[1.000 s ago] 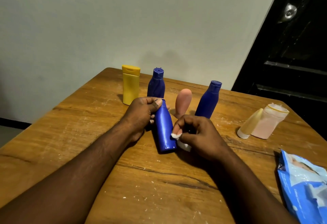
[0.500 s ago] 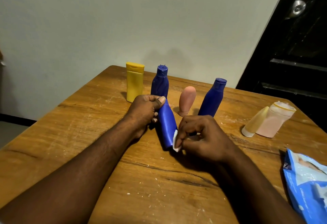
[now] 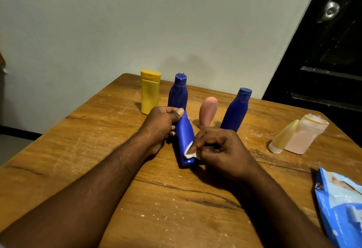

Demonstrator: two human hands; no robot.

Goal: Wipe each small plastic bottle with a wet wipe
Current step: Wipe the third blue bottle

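Observation:
My left hand (image 3: 162, 125) grips the top of a blue bottle (image 3: 184, 140) that is tilted over the table, its base toward me. My right hand (image 3: 221, 152) pinches a small white wet wipe (image 3: 189, 152) and presses it against the bottle's lower right side. Behind stand a yellow bottle (image 3: 150, 92), a dark blue bottle (image 3: 178, 92), a pink bottle (image 3: 208, 112) upside down on its cap, and another blue bottle (image 3: 236, 110). A cream tube (image 3: 283, 140) and a pale pink bottle (image 3: 305, 134) sit at the right.
The wooden table (image 3: 176, 208) has a far edge near the grey wall. A blue wet-wipe pack (image 3: 340, 204) lies at the front right edge. A dark door (image 3: 329, 52) stands beyond the table's right side.
My right hand has slid the wipe a little along the lower side of the blue bottle. The left hand keeps its grip on the bottle's top.

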